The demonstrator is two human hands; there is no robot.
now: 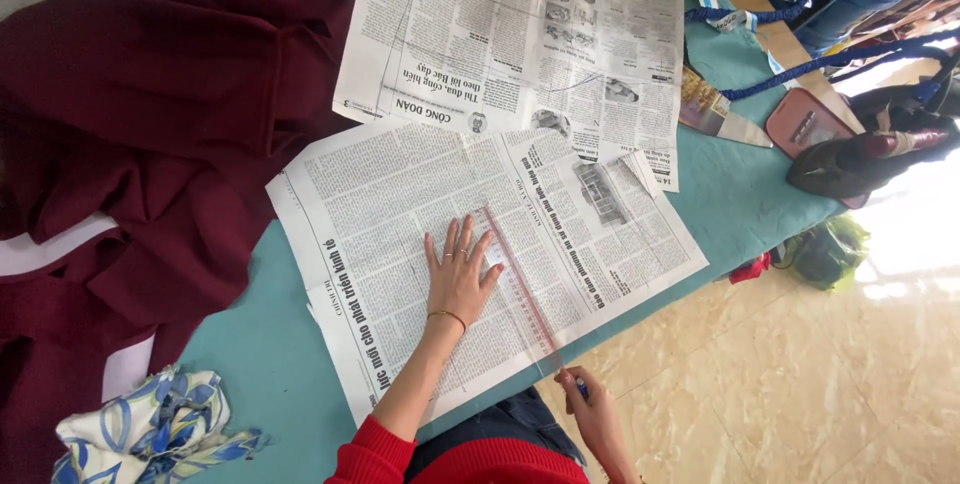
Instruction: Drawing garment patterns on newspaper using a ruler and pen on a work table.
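My left hand (458,272) lies flat with fingers spread on a newspaper sheet (400,204), pressing down a long clear ruler (520,289) that runs diagonally across the page. At the ruler's near end, by the table edge, my right hand (590,409) pinches a blue pen (579,387). A second newspaper sheet (520,34) overlaps the first farther back.
Dark red fabric (160,114) is heaped over the left of the teal table (260,364). A blue-and-white patterned cloth (150,429) lies at the near left. A clothes iron (860,154) and scissors (725,119) sit at the right. Tiled floor is below right.
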